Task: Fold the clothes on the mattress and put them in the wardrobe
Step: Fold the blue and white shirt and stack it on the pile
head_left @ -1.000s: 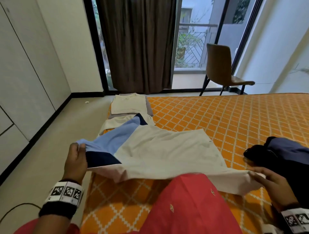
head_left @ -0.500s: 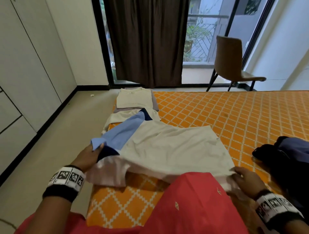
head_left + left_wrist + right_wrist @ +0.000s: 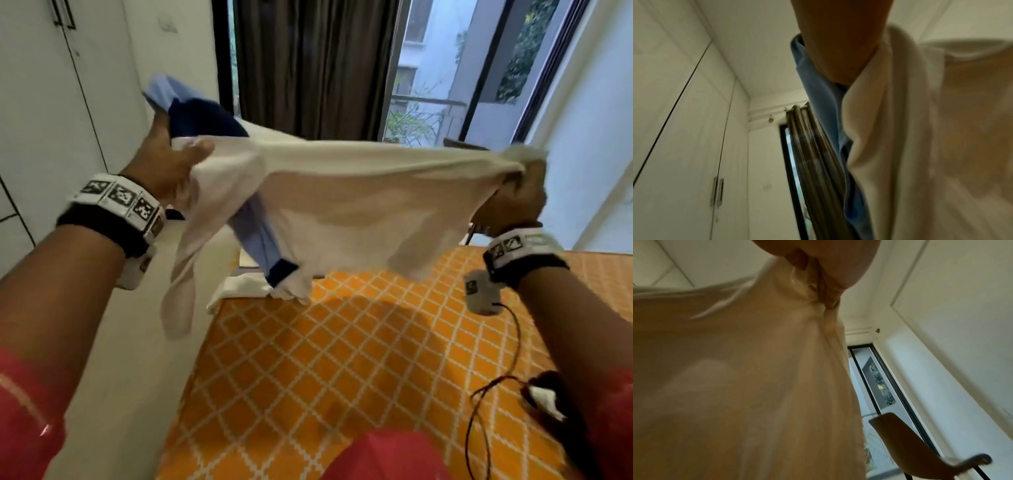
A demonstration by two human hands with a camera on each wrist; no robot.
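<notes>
The white shirt [image 3: 342,192], with light blue and navy sleeve panels, is held up in the air above the mattress [image 3: 342,359], stretched between both hands and clear of the orange diamond-patterned cover. Its body hangs in a broad sheet, and one blue sleeve with a navy cuff dangles below it near the mattress's left edge. A long white flap droops from the left end, past that edge and over the floor [image 3: 137,377].

The left hand [image 3: 164,164] has its grip closed on the shirt's left end: the thumb lies across the white cloth with blue and navy fabric bunched above it. In the left wrist view the hand [image 3: 838,40] clamps the blue and white layers [image 3: 900,129] together. The right hand [image 3: 513,202] grips the other end in a closed fist, cloth gathered at its top; the right wrist view shows the fabric [image 3: 756,369] pinched into tight folds at the hand [image 3: 828,253].

Beneath the hanging shirt, folded pale clothes [image 3: 239,287] lie at the far left corner of the mattress, mostly hidden. A brown curtain [image 3: 308,68] hangs over the glass doors beyond. White wardrobe doors [image 3: 34,102] stand at the left. A brown chair [image 3: 910,447] sits by the glass on the right.
</notes>
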